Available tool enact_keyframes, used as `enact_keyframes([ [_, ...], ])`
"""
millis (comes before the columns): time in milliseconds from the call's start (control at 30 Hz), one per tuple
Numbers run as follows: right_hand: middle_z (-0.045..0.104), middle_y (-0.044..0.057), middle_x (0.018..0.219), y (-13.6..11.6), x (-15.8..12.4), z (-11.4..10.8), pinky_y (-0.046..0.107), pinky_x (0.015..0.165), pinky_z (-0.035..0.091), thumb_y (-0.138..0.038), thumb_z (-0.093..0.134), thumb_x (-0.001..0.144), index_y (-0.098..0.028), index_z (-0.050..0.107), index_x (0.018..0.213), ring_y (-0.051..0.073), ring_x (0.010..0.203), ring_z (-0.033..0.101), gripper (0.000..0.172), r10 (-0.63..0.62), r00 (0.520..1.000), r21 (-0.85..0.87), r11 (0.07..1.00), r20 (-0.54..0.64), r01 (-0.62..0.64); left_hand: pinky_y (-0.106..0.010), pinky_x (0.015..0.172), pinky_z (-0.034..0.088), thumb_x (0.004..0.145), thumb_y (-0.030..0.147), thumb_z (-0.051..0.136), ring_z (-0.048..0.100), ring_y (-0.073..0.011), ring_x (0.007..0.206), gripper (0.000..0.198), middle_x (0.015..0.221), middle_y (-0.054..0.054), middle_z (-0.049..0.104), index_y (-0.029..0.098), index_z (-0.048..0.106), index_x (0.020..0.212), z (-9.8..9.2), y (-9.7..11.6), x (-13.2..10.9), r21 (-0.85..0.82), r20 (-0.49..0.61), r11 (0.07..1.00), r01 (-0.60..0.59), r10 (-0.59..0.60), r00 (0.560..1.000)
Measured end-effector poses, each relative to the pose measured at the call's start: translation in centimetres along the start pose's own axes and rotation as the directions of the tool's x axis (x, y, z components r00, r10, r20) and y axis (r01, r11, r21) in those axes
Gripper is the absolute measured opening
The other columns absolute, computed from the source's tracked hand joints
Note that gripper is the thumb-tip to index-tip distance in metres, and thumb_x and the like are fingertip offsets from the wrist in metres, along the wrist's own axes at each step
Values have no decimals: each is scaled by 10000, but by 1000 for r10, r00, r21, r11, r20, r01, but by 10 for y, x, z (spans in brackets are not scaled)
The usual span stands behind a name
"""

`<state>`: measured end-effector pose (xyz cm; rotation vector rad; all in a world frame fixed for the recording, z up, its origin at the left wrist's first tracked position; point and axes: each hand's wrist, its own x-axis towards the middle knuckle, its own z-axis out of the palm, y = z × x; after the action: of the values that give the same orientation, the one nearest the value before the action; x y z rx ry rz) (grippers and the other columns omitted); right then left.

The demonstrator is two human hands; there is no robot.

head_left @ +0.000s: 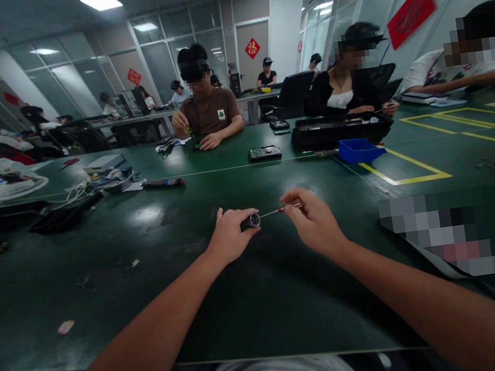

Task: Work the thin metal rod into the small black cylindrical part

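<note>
Over the middle of the green table [191, 314], my left hand [231, 234] grips a small dark cylindrical part [254, 219] between thumb and fingers, its round metallic end turned toward me. To its right, my right hand [313, 219] is closed around the red handle of a thin screwdriver [273, 211]. The screwdriver's shaft points left, and its tip is at or very close to the cylinder's end; whether they touch I cannot tell. My fingers hide part of the cylinder and of the handle.
Beyond my hands lie a hard drive [264, 153], a blue bin [360, 150] and a long black casing [341, 132]. An electric screwdriver [163, 184] and tangled white cables [75, 191] are at the left. Across the table, a person in a brown shirt [211, 114] handles small parts.
</note>
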<state>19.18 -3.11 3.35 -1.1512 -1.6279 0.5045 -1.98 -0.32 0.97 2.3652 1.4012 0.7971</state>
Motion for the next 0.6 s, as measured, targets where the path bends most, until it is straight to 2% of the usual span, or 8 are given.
enact_keyframes([
  [100, 599, -10, 605, 2, 0, 0, 317, 568, 391, -393, 494, 972, -240, 651, 833, 178, 567, 569, 260, 41, 999, -70, 997, 29, -39, -633, 1160, 225, 879, 299, 701, 618, -272, 1104, 351, 1142, -35, 731, 287, 663, 1228, 1, -2, 0, -4, 0, 1000, -2, 2, 1000],
  [167, 549, -21, 555, 3, 0, 0, 315, 529, 346, -441, 465, 989, -239, 653, 813, 167, 509, 518, 327, 60, 998, -117, 992, 36, -55, -629, 1158, 229, 881, 302, 697, 617, -273, 1104, 349, 1145, -34, 731, 292, 662, 1228, 2, -3, 1, -3, -5, 1000, -2, 2, 1000],
  [333, 656, 5, 769, 3, -1, 1, 311, 581, 379, -301, 491, 956, -242, 614, 1020, 176, 630, 576, 150, 20, 998, -65, 998, 64, -16, -610, 1150, 247, 884, 299, 693, 616, -270, 1107, 339, 1163, -34, 726, 295, 665, 1222, 1, -3, 1, -1, -8, 1000, 6, -6, 1000],
  [500, 610, -4, 712, 2, -1, 0, 323, 599, 370, -317, 436, 980, -244, 619, 911, 178, 630, 554, 208, 51, 995, -70, 997, 85, -45, -609, 1144, 251, 877, 287, 702, 620, -269, 1102, 341, 1157, -34, 730, 280, 664, 1215, 2, -3, 0, -5, 3, 1000, 6, -6, 1000],
  [600, 641, 8, 782, 1, -1, 2, 319, 610, 391, -311, 497, 948, -240, 599, 926, 173, 654, 560, 126, 70, 997, 25, 997, 34, -70, -615, 1148, 245, 882, 297, 698, 621, -270, 1111, 352, 1173, -34, 728, 282, 650, 1231, 2, -4, 1, -6, -9, 1000, 10, -10, 1000],
])
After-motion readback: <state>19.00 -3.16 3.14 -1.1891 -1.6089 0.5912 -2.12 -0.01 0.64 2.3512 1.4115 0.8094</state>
